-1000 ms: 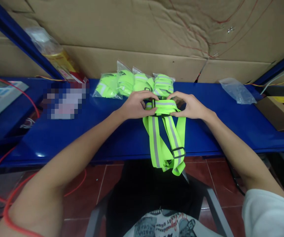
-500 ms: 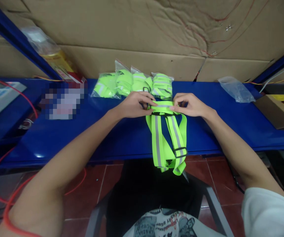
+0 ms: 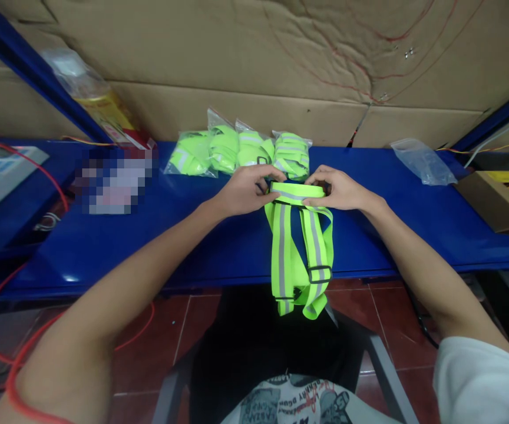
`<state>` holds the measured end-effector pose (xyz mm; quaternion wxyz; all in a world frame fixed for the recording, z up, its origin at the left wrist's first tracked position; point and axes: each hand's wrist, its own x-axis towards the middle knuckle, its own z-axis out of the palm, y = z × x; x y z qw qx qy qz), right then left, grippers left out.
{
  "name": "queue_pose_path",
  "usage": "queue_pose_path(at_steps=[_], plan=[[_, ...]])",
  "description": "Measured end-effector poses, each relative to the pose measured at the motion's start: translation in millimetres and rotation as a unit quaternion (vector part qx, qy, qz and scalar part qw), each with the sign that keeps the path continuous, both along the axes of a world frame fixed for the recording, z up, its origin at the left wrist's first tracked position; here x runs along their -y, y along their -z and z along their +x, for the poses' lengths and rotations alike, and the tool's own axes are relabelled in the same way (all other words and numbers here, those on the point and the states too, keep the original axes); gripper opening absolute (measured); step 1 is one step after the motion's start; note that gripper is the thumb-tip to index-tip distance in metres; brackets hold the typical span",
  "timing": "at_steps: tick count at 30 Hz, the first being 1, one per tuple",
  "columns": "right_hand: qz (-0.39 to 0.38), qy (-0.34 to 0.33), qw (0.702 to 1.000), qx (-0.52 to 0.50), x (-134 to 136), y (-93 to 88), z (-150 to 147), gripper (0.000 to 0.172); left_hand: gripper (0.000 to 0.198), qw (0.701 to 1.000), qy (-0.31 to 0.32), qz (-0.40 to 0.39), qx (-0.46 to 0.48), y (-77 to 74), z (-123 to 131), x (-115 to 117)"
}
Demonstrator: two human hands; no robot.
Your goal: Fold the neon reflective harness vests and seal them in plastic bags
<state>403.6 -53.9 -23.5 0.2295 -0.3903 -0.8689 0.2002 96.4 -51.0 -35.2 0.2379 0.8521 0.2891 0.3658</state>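
Left hand [image 3: 241,191] and right hand [image 3: 343,189] pinch folded top of neon reflective strap vest [image 3: 298,235] between fingertips on blue bench [image 3: 192,235]; tails hang below fingers, unfolded; four bagged vests [image 3: 241,152] just beyond fingertips; empty bag [image 3: 422,162] right

- Left hand [image 3: 243,191]: forearm stretched forward, palm down, fingers [image 3: 272,172] curled in a pinch.
- Right hand [image 3: 340,189]: mirrors it, its fingers [image 3: 314,201] pinched, facing the left fingers.

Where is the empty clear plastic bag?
In the head view, the empty clear bag lies on the blue table at its far right, by the cardboard wall, between the right hand and the brown box.
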Motion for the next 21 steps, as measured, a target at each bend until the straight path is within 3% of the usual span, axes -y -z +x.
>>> queue_pose_path(at_steps=[4,7,10,16,18,21], plan=[[-0.043,-0.031,0.999,0.013,4.2,-4.7,-2.7,0.048,0.063,1.000,-0.003,-0.014,0.006,6.0,0.1,-0.4],[-0.012,-0.041,0.999,-0.023,6.0,-6.2,-5.2,0.041,0.077,0.998,-0.009,-0.064,0.027,9.3,-1.2,-3.4],[0.059,-0.046,0.995,-0.059,7.3,-4.1,-9.1,0.033,0.057,0.999,0.004,-0.049,0.009,7.3,-3.1,-4.9],[0.085,-0.059,0.994,-0.048,13.3,0.5,-14.8,0.020,0.012,0.987,0.039,0.158,-0.010,7.1,-2.5,-5.8],[0.075,-0.057,0.994,-0.053,14.0,-0.9,-13.6,0.026,0.007,0.980,0.042,0.193,-0.035,11.1,-1.2,-6.7],[0.038,-0.052,0.994,-0.083,12.3,-4.7,-9.3,0.036,0.015,0.965,0.036,0.238,-0.101,14.5,0.9,-5.7]])
